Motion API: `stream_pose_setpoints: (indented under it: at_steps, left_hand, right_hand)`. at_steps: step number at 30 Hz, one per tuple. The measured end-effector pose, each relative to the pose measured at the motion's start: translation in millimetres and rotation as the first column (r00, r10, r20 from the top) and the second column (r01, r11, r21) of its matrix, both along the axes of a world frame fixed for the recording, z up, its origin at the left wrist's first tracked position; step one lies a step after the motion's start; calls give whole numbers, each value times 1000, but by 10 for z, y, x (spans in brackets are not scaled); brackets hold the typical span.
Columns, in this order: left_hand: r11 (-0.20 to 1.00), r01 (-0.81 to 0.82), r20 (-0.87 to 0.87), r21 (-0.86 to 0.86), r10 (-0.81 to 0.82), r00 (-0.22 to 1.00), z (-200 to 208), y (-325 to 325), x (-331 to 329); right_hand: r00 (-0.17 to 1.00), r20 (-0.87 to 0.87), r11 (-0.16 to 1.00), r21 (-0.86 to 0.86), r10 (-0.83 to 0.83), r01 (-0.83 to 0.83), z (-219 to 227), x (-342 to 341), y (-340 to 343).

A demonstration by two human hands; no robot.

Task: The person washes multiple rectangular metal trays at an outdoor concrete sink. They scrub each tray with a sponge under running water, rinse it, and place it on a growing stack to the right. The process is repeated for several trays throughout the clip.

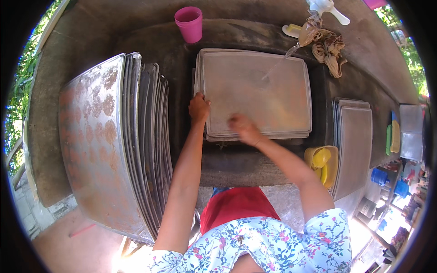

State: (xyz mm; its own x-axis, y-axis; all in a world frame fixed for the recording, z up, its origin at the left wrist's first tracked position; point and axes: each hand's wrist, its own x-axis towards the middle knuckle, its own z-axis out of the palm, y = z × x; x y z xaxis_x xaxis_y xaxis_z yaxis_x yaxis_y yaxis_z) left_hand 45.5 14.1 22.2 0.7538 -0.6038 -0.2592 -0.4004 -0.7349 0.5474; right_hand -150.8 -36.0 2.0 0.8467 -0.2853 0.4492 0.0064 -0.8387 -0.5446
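A flat metal baking tray (pixel 273 104) lies on top of a few others in the dark concrete sink (pixel 218 170). My left hand (pixel 199 108) grips the tray's left edge with its fingers closed round the rim. Over the lower left part of the tray's surface is my right hand (pixel 245 129), smeared by motion; whether it holds anything cannot be made out. A thin stream of water falls onto the tray from a white tap (pixel 324 6) with a brownish cloth (pixel 311 29) hanging below its mouth.
Many used trays (pixel 98 132) stand upright at left; a smaller stack (pixel 355 145) leans at right. Near my right forearm sits a yellow container (pixel 332 168) with yellow things inside. A pink cup (pixel 189 25), a crumpled cloth (pixel 331 52) and a yellow-white bar (pixel 292 31) rest along the back.
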Motion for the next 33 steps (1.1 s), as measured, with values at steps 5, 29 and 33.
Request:
stream_pose_setpoints:
  at_steps: [5, 29, 33]
  left_hand:
    - [994, 21, -23, 106, -18, 1000, 111, -59, 39]
    - [999, 25, 599, -22, -7, 801, -418, -83, -560]
    - [995, 89, 596, 37, -93, 797, -366, -110, -589]
  right_hand:
    - [937, -153, 949, -79, -314, 305, -4, 127, -231]
    - [744, -160, 760, -113, -649, 640, -483, -9, -219]
    - [402, -331, 494, -270, -854, 827, -481, -1412, -801]
